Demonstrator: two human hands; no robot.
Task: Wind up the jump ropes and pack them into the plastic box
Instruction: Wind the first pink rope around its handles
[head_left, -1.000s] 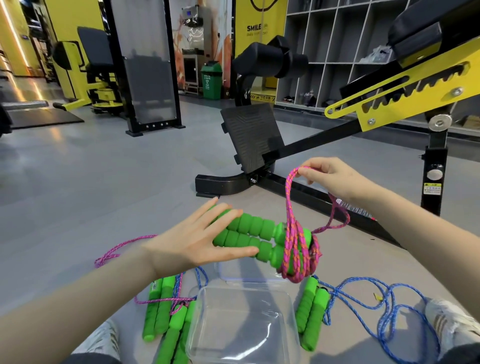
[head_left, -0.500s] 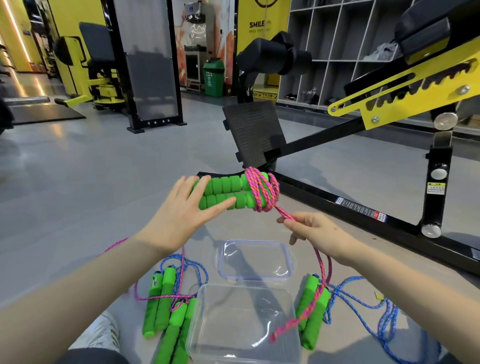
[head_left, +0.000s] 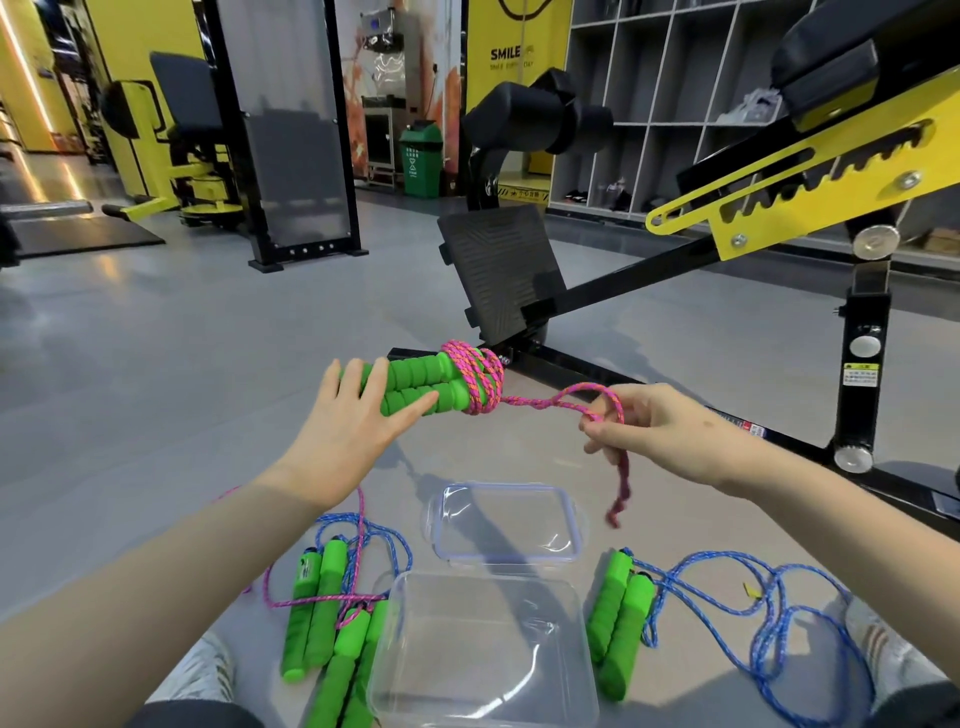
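A person's left hand holds a pair of green handles in mid-frame, the visible fingers stretched almost straight across them. A pink rope is wound round the handles' right end. The right hand, fingers curled, pinches a loop of that rope, and the loose end dangles below. On the grey floor at bottom centre sits the clear plastic box, with its lid lying just beyond. Two handle pairs with tangled blue and pink ropes lie just left of the box, partly behind its wall and the left forearm. One pair with a blue rope lies to the right. That makes four pairs of handles, four ropes, one box and one lid. A black and yellow gym bench stands behind, with a green bin and grey shelving farther back.
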